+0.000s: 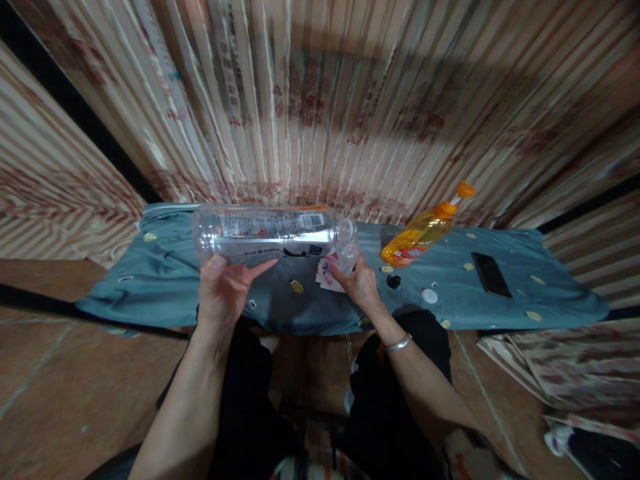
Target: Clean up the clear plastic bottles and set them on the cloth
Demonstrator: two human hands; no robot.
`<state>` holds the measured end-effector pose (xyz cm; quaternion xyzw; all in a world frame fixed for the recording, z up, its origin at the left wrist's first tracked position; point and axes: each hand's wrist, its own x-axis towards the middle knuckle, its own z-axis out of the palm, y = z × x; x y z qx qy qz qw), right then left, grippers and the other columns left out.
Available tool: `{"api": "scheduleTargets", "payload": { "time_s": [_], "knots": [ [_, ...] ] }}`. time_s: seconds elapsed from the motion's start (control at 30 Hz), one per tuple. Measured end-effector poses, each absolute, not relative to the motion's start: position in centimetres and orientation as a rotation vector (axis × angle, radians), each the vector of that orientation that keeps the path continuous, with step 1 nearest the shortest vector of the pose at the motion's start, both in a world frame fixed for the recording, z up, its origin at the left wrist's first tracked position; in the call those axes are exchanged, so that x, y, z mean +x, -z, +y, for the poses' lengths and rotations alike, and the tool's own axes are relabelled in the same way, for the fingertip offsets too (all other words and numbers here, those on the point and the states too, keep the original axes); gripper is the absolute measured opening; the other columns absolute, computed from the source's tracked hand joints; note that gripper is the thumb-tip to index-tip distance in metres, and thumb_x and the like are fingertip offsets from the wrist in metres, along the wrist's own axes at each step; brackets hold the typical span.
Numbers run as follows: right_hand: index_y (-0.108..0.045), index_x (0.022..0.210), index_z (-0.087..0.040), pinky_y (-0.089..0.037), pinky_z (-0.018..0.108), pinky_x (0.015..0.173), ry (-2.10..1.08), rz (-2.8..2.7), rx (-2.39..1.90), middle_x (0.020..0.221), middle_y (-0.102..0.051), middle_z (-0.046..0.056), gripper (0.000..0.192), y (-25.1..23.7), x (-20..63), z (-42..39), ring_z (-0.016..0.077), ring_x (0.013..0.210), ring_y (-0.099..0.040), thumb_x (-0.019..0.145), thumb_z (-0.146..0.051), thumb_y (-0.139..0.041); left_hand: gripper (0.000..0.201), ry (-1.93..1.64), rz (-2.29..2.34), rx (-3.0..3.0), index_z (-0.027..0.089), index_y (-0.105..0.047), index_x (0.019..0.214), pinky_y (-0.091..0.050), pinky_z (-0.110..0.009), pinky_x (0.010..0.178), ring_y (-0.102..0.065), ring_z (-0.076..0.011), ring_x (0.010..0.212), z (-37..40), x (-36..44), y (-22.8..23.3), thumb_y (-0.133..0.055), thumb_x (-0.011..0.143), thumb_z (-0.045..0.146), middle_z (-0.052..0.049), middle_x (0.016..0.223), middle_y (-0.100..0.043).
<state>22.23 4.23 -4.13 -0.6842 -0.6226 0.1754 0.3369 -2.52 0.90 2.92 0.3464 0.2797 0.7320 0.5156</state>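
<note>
A blue cloth (165,280) is spread over the surface. A big clear bottle (270,233) is held on its side above the cloth. Its base end is grasped from below by the left hand (223,293), thumb up and fingers stretched under it. Its neck end is gripped by the right hand (361,285), fingers curled tight. An orange bottle (423,230) is tilted near the right hand. A black phone (491,274) lies well apart. A white cap (429,295) and a small black cap (393,281) lie on the cloth.
</note>
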Motion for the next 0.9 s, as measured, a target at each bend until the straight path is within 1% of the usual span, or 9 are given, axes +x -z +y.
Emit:
{"api": "scheduleTargets", "payload": {
  "time_s": [0.1,0.23,0.33,0.43,0.63,0.73,0.9],
  "knots": [
    [-0.052,0.143,-0.011,-0.058,0.044,0.092,-0.473,-1.625,-1.785,0.116,-0.077,0.018,0.073,4.12,22.26,4.26,0.0344,0.109,-0.074,0.081,-0.043,-0.076,0.07,-1.765,0.643,0.843,0.031,-0.059,0.133,-0.067,-0.046,0.08,-0.065,-0.0385,0.124,0.85,-2.44,-2.93,-0.086,0.072,0.049,-0.005,0.12,-0.075],
    [-0.053,0.14,-0.011,-0.058,0.043,0.091,-0.452,-1.63,-1.795,0.117,-0.077,0.018,0.07,4.04,22.2,4.29,0.0341,0.109,-0.074,0.082,-0.042,-0.075,0.066,-1.763,0.633,0.821,0.032,-0.062,0.128,-0.067,-0.045,0.079,-0.068,-0.0374,0.12,0.85,-2.46,-2.95,-0.088,0.069,0.046,-0.005,0.117,-0.076],
    [-0.052,0.142,-0.011,-0.058,0.043,0.091,-0.45,-1.632,-1.787,0.116,-0.077,0.018,0.071,4.06,22.18,4.3,0.0341,0.107,-0.074,0.082,-0.042,-0.075,0.068,-1.769,0.642,0.803,0.032,-0.063,0.128,-0.067,-0.046,0.078,-0.07,-0.0367,0.116,0.86,-2.47,-3.0,-0.089,0.067,0.045,-0.007,0.115,-0.076],
    [-0.051,0.142,-0.012,-0.058,0.044,0.09,-0.45,-1.63,-1.781,0.114,-0.078,0.017,0.072,4.13,22.21,4.31,0.0338,0.106,-0.075,0.082,-0.043,-0.075,0.071,-1.771,0.656,0.801,0.031,-0.061,0.129,-0.067,-0.048,0.078,-0.07,-0.0378,0.116,0.86,-2.42,-3.05,-0.09,0.066,0.047,-0.008,0.115,-0.076],
    [-0.054,0.139,-0.011,-0.059,0.043,0.09,-0.43,-1.636,-1.787,0.113,-0.078,0.017,0.068,4.15,22.27,4.28,0.0337,0.106,-0.075,0.083,-0.04,-0.077,0.074,-1.772,0.624,0.82,0.032,-0.058,0.135,-0.067,-0.048,0.078,-0.069,-0.037,0.117,0.92,-2.45,-2.88,-0.088,0.069,0.046,-0.009,0.12,-0.075],
    [-0.055,0.139,-0.012,-0.06,0.042,0.089,-0.428,-1.642,-1.787,0.114,-0.078,0.016,0.067,4.16,22.29,4.25,0.0332,0.106,-0.075,0.083,-0.041,-0.077,0.076,-1.777,0.62,0.834,0.032,-0.056,0.138,-0.067,-0.049,0.079,-0.068,-0.0378,0.119,0.96,-2.48,-2.76,-0.087,0.07,0.046,-0.01,0.123,-0.074],
    [-0.053,0.14,-0.012,-0.059,0.041,0.09,-0.433,-1.637,-1.799,0.115,-0.078,0.016,0.069,4.03,22.21,4.21,0.0325,0.107,-0.075,0.083,-0.043,-0.076,0.075,-1.776,0.62,0.823,0.033,-0.057,0.137,-0.067,-0.047,0.079,-0.068,-0.0371,0.118,0.91,-2.34,-2.92,-0.088,0.07,0.045,-0.009,0.123,-0.074]
  ]
}}
